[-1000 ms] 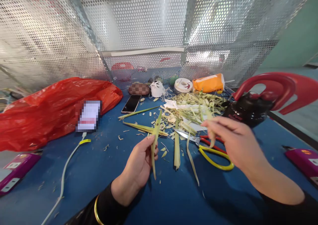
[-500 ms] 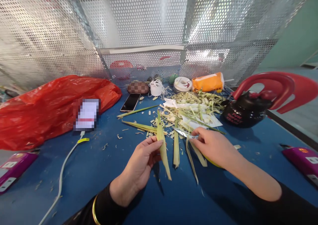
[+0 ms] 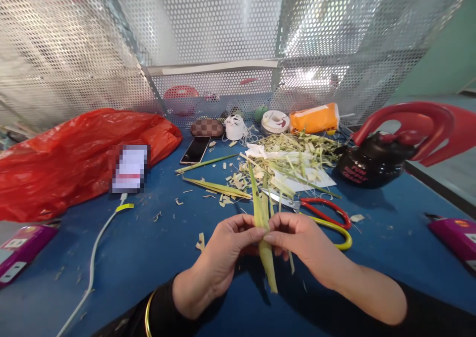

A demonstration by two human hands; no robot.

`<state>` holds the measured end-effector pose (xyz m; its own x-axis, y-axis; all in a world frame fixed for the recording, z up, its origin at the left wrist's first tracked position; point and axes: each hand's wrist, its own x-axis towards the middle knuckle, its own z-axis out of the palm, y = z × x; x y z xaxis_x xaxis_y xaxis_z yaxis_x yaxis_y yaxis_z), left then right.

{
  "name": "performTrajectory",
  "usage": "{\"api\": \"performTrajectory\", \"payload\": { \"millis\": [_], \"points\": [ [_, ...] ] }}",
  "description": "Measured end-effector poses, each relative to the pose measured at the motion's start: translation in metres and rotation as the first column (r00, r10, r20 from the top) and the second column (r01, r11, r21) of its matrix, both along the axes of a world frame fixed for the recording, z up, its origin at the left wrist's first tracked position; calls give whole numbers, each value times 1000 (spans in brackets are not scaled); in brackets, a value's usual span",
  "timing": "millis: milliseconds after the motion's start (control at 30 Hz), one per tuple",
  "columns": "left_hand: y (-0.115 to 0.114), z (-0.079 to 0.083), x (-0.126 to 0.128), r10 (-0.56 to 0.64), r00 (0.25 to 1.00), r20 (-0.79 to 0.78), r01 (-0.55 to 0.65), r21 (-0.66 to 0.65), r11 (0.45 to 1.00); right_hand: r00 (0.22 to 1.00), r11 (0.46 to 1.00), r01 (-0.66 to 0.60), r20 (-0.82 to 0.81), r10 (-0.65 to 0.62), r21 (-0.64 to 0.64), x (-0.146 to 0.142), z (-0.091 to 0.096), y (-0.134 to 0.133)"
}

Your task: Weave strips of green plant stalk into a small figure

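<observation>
Head view: left hand [image 3: 226, 248] and right hand [image 3: 312, 245] both pinching leaf [image 3: 267, 262] mid-length; leaf left of scissors [image 3: 293, 204], long axis near-to-far; neither hand nearer.

A screen [image 3: 223, 25] spans the top of the frame, behind the table [image 3: 148, 272]. At left lies a bag [image 3: 67, 158], with a phone [image 3: 130, 168] before its right part and a cable [image 3: 94, 252] running from that phone to the lower left. Across the upper middle, left to right, sit a case [image 3: 207, 127], a bundle of string [image 3: 234, 127], a roll [image 3: 275, 123] and a packet [image 3: 316, 119]; a second phone [image 3: 195, 150] lies before the case. Right of centre, scraps [image 3: 316, 147] spread before the packet, a jug [image 3: 364, 168] to their right, scissors [image 3: 293, 204] in front. At lower middle, a leaf [image 3: 266, 260] stands between left hand [image 3: 230, 243] and right hand [image 3: 303, 240]
</observation>
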<state>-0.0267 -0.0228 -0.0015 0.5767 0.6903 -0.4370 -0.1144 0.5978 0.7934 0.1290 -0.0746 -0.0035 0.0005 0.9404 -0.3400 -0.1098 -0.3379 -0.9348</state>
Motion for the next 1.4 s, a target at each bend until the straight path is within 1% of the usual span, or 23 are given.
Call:
{"api": "performTrajectory", "payload": {
  "millis": [167,433,567,700,833,1000,1133,1300,1400],
  "points": [
    [-1,2,1,-7,999,-37,6,-11,1000,999,1000,16,-51,-16,-3,1,1,0],
    [0,-1,1,-10,995,-97,13,29,999,993,999,-45,-113,43,-18,1,1,-2],
    [-1,1,0,-73,994,-87,74,13,997,975,994,-94,-207,82,-49,1,4,-3],
    [0,2,-1,-116,992,-57,115,-31,993,953,988,-150,-269,138,-25,2,3,-4],
    [2,-2,-3,-149,988,-32,147,-75,986,935,990,-143,-330,129,-18,1,2,-5],
    [5,-3,-5,-133,988,73,141,-124,982,907,995,-96,-414,74,-31,1,3,-3],
    [7,2,-7,-83,982,167,108,-148,983,875,997,-71,-479,74,25,6,6,-2],
    [10,8,-8,24,963,269,6,-112,994,848,991,-58,-518,114,123,12,8,-2],
    [8,9,-7,14,964,265,-3,-43,999,835,981,-72,-526,159,182,12,9,-3]
  ]
}}
